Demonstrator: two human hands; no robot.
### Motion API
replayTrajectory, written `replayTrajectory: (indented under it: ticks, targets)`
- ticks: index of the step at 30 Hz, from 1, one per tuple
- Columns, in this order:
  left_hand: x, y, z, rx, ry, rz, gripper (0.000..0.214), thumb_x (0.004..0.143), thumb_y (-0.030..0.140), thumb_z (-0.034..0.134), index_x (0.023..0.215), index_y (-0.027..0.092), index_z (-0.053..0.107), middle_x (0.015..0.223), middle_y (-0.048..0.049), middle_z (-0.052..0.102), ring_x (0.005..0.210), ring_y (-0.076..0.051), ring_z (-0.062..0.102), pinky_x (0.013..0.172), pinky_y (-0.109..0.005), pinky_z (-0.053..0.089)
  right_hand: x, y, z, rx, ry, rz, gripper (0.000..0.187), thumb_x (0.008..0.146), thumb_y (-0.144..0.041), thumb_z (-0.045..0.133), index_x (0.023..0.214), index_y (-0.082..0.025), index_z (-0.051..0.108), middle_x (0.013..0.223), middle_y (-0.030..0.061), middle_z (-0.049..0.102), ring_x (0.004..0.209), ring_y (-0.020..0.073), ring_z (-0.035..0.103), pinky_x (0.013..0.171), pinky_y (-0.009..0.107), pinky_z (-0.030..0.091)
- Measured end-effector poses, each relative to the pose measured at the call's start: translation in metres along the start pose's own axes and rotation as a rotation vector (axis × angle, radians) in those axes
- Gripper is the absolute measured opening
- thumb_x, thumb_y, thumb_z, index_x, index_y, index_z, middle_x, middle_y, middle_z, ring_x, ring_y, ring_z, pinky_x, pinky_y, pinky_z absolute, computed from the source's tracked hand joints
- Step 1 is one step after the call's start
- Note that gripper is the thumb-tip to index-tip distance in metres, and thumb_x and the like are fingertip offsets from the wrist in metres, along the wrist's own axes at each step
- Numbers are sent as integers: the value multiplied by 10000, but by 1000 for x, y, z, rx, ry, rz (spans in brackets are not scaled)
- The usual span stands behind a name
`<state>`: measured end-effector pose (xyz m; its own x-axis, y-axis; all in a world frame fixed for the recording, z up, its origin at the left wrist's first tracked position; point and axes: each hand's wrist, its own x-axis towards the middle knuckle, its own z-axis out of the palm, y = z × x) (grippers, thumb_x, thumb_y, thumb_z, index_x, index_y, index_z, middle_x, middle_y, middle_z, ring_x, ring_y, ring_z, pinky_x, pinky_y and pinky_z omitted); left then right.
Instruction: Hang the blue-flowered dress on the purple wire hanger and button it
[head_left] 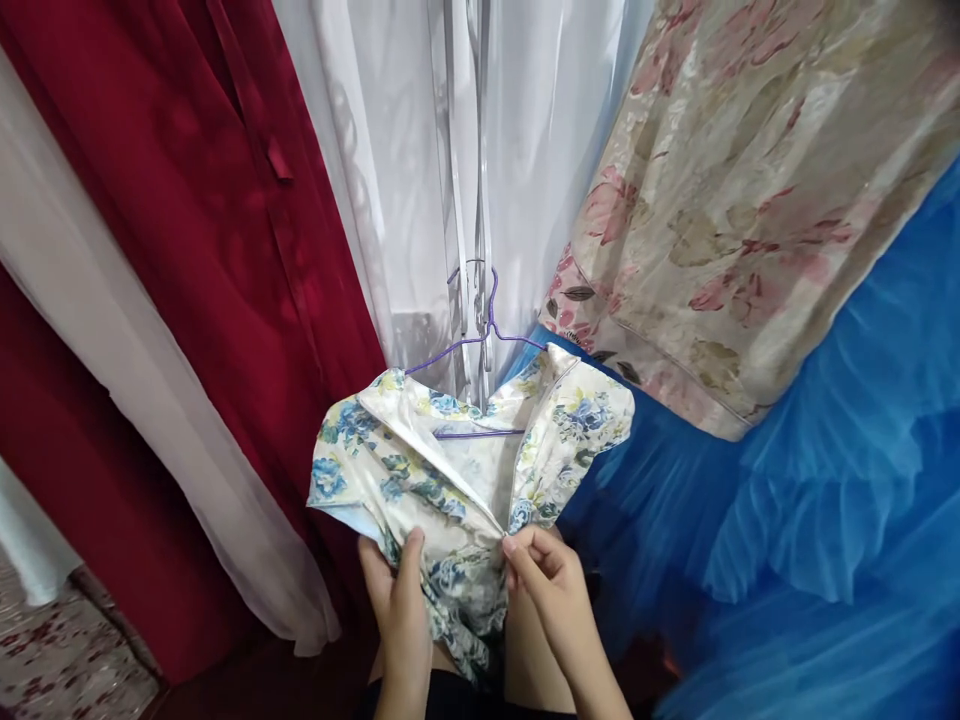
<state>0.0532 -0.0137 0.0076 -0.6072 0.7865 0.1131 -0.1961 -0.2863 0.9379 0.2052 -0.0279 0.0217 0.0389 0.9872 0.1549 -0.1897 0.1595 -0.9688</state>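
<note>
A white dress (420, 470) with blue and yellow-green flowers hangs on a purple wire hanger (450, 349). Its zipped opening gapes in a V from the neckline, and the hanger's lower bar shows inside. My left hand (401, 600) is closed on the dress's side below the left sleeve, thumb in front and fingers partly behind the cloth. At the bottom of the V, my right hand (544, 575) pinches the zipper (505, 532); the fingertips hide its pull. The dress's lower part falls in folds between my hands, over my legs.
Behind the hanger hang a white garment (397, 180) and narrow light straps (484, 200). Dark red cloth (217, 250) and a pale sheer panel (150, 330) hang at left. On the right are a cream floral garment (720, 210) and ruffled blue tulle (817, 500).
</note>
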Motion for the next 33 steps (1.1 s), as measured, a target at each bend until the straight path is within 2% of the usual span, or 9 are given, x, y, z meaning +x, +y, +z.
replayTrajectory:
  ticks: [3, 4, 6, 9, 11, 15, 20, 28, 33]
  targets:
    - [8, -2, -5, 67, 142, 316, 529, 814, 307, 752, 1270, 282, 485, 1355, -61, 518, 1277, -240, 493, 1046, -357, 411, 1, -1, -8, -23, 4, 22, 441, 856, -517, 696, 616, -184, 536, 527, -24, 492, 524, 131, 446, 551, 262, 329]
    - [7, -3, -5, 115, 129, 376, 490, 815, 292, 748, 1240, 273, 505, 1327, -59, 520, 1257, -234, 495, 1036, -345, 406, 1, -2, -9, -29, -7, 32, 436, 862, -508, 693, 618, -184, 535, 528, -23, 493, 526, 130, 443, 550, 261, 327]
    - [-1, -3, -4, 231, -55, 406, 341, 848, 267, 707, 1159, 251, 567, 1224, -54, 567, 1180, -228, 533, 1017, -336, 405, 0, -4, -7, -31, -33, 52, 430, 878, -495, 680, 621, -185, 529, 532, -23, 493, 528, 124, 426, 545, 258, 318]
    - [-19, -3, 4, 400, -433, 324, 199, 873, 235, 669, 1066, 234, 619, 1063, -44, 634, 1047, -222, 588, 959, -325, 430, -3, -6, -1, -19, -47, 66, 417, 889, -484, 670, 630, -184, 538, 541, -26, 488, 534, 120, 412, 542, 253, 319]
    - [-29, -3, 12, 431, -549, 281, 185, 884, 232, 655, 1065, 231, 618, 1018, -40, 651, 995, -216, 597, 905, -312, 448, -5, -7, 0, -14, -47, 68, 413, 884, -485, 676, 636, -178, 555, 548, -23, 497, 539, 121, 428, 549, 252, 337]
    - [-37, -5, 21, 407, -573, 284, 87, 918, 254, 617, 995, 217, 603, 936, -30, 650, 916, -200, 605, 839, -293, 462, -8, -8, -6, -25, -40, 77, 403, 865, -488, 698, 653, -166, 580, 533, -24, 511, 511, 112, 424, 528, 246, 329]
    - [-38, -5, 22, 397, -608, 269, 49, 921, 233, 605, 965, 212, 601, 915, -26, 665, 900, -191, 630, 832, -286, 479, -10, -8, -9, -34, -34, 69, 381, 856, -474, 713, 667, -163, 599, 514, -32, 509, 488, 104, 412, 509, 240, 317]
    - [-39, -7, 25, 419, -522, 327, 38, 868, 216, 653, 877, 215, 616, 803, -1, 653, 795, -179, 618, 750, -258, 469, -11, -11, -7, -24, -33, 67, 364, 842, -464, 734, 676, -154, 639, 505, -23, 531, 479, 104, 441, 494, 236, 334]
    - [-42, -1, 26, 383, -533, 308, 36, 877, 224, 650, 882, 209, 618, 796, -4, 648, 777, -173, 619, 735, -254, 472, -12, -18, -6, 20, -23, 80, 340, 826, -478, 743, 760, -148, 690, 502, -26, 518, 472, 101, 425, 481, 231, 322]
